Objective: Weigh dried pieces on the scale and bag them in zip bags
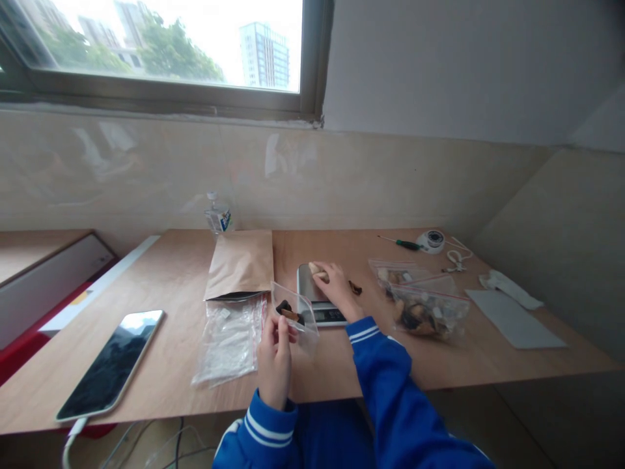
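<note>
My left hand (pixel 276 355) pinches a small clear zip bag (pixel 307 331) with dark and brown dried pieces (pixel 288 311) inside. The bag overlaps the left side of a small digital scale (pixel 303 277) with a metal plate and a dark display (pixel 328 316). Over the plate, my right hand (pixel 334 283) has its fingers closed on a pale, cream-coloured piece (pixel 318 271). Whether that piece rests on the plate I cannot tell. Just right of the scale, a dark brown dried piece (pixel 355 288) lies on the table.
Empty-looking clear bags (pixel 227 342) lie left under a brown paper pouch (pixel 241 264), a bottle (pixel 217 215) behind. Filled zip bags (pixel 424 312) sit right, near a white sheet (pixel 515 319), screwdriver (pixel 407 245) and round white camera (pixel 433 241). A cabled phone (pixel 114 361) lies front left.
</note>
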`<action>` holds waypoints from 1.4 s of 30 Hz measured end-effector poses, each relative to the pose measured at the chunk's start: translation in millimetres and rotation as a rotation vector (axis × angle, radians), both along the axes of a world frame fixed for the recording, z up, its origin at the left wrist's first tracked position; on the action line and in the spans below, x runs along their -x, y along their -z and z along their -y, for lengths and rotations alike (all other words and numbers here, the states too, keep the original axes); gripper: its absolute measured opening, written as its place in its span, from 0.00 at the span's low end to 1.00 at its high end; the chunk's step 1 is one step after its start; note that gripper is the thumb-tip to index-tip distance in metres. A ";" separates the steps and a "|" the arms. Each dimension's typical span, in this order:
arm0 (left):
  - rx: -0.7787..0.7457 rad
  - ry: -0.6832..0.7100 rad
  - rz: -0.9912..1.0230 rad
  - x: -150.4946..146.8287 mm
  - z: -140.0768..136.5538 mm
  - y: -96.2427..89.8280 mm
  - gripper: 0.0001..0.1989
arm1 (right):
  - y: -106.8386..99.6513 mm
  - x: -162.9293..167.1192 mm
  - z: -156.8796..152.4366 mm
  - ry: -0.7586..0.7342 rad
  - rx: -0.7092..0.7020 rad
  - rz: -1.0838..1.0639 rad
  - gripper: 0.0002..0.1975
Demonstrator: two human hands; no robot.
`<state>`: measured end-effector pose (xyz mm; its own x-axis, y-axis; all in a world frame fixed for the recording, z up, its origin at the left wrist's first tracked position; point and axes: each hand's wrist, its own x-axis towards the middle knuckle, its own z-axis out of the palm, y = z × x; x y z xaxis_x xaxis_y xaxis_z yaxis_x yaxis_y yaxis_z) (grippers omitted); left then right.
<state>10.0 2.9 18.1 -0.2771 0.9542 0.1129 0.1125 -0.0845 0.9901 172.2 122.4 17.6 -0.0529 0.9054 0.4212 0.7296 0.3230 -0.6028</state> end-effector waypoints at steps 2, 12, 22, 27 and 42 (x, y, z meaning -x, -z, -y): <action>0.005 0.004 -0.002 -0.2 -0.3 0.8 0.19 | -17.1 5.1 13.8 -0.049 0.018 -0.221 0.14; -0.016 0.021 0.032 1.1 -0.6 0.8 0.18 | -87.4 29.0 61.9 -0.284 0.196 -0.328 0.14; 0.004 0.024 0.056 1.6 0.9 4.3 0.20 | -63.4 34.5 75.2 -0.413 0.212 0.199 0.13; -0.023 0.030 0.008 -9.0 5.1 2.3 0.21 | -55.7 49.0 70.5 -0.519 0.239 0.168 0.19; -0.181 -0.150 -0.194 29.3 -43.8 30.2 0.15 | 1.7 13.0 101.3 -0.115 0.333 -0.412 0.23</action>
<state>-19.3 46.7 -12.2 -0.3701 0.8638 0.3419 0.3223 -0.2258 0.9193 159.2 21.1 15.8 -0.0510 0.9916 0.1192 0.3826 0.1296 -0.9148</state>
